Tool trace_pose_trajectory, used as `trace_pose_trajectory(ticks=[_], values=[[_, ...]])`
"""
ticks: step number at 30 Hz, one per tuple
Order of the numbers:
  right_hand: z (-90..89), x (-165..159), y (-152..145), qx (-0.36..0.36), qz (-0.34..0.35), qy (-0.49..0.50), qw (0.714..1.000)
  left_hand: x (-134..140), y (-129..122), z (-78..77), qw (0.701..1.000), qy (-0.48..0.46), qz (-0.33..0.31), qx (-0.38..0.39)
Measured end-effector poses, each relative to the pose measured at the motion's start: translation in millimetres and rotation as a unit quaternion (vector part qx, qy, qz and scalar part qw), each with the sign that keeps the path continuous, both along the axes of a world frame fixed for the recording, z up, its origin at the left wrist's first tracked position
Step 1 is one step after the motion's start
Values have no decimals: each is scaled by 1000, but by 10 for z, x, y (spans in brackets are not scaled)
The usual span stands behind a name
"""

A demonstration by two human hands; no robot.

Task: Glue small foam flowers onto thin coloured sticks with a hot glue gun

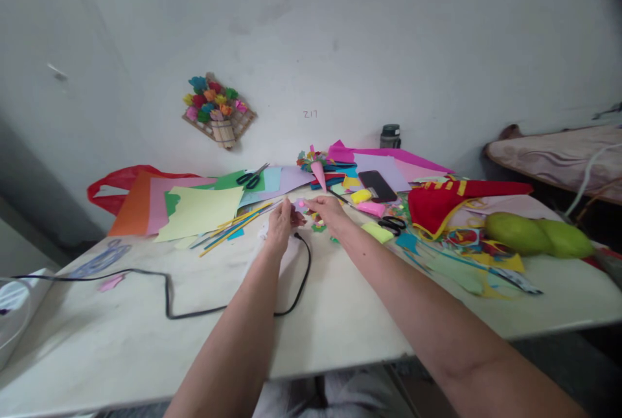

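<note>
Near the middle of the table, my left hand (278,223) and my right hand (327,208) are close together with bent fingers. A small pink and purple paper piece (300,203) lies between the fingertips, and my right hand pinches its edge. My left fingers are closed beside it; what they hold is partly hidden. Small cut paper pieces (318,222) in green, yellow and red lie just under my right hand. Beneath my left hand is a white object (263,232), mostly covered, with a black cord (308,262) by it.
Coloured paper sheets (199,210), yellow and blue strips (230,231) and scissors (250,179) lie at left. A pink paper cone with flowers (318,172) stands behind. To the right are a phone (378,185), black-handled scissors (392,223), red cloth (437,206) and green fruit-like objects (534,234).
</note>
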State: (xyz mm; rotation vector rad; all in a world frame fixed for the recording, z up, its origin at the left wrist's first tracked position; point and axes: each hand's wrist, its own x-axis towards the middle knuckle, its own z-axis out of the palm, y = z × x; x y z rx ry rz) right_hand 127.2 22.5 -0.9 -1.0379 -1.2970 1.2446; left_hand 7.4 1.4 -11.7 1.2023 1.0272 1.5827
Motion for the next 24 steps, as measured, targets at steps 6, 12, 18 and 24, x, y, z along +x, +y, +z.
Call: trace_pose_trajectory(ticks=[6,12,18,24], values=[[-6,11,-1,23,14,-16,1000,9,-25,46,1000,-9,8,-9],[-14,23,2,31,26,-29,999,-16,-25,42,1000,16,6,-9],[14,27,-23,21,30,-27,999,-26,7,3,1000,-5,7,5],[-22,12,11,22,24,-15,999,-4,-14,35,1000,-15,-1,-11]])
